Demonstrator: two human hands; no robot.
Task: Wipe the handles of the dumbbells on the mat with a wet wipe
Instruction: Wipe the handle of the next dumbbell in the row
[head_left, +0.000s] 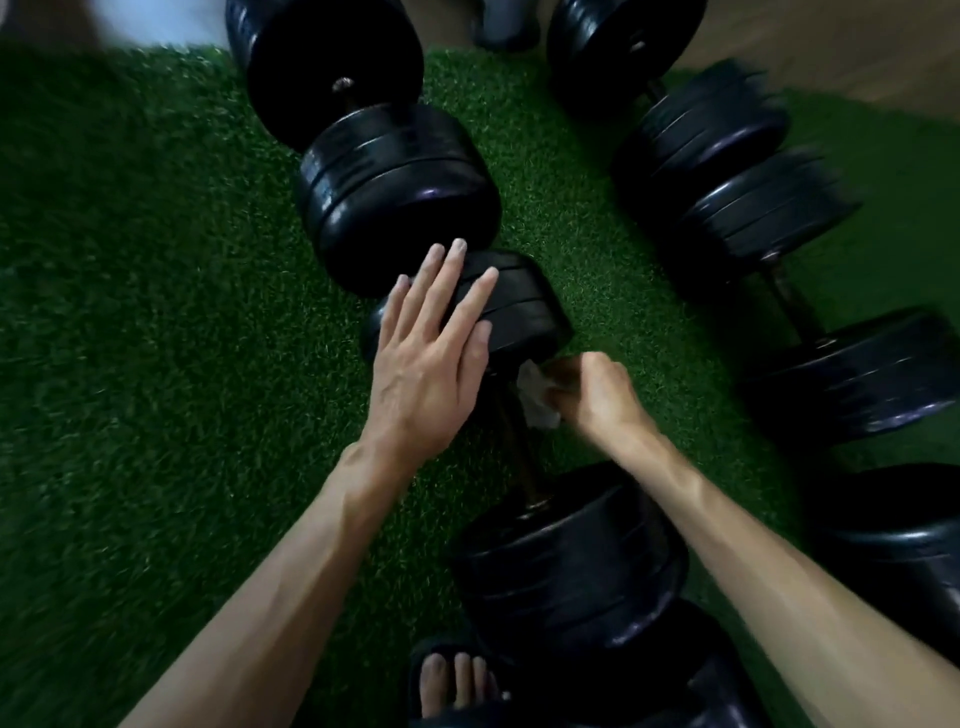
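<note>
A black dumbbell lies on the green turf mat (156, 312), its dark handle (514, 447) running between a far weight stack (524, 312) and a near stack (571, 566). My left hand (431, 353) rests flat with straight fingers on the far stack. My right hand (592, 389) pinches a crumpled white wet wipe (535, 395) against the upper end of the handle, just below the far stack.
Another dumbbell (384, 187) lies farther up the mat. More black dumbbells (727, 171) lie to the right, one (872, 384) at the right edge. My foot in a dark sandal (452, 680) is at the bottom, beside the near stack. Wooden floor (857, 47) shows top right.
</note>
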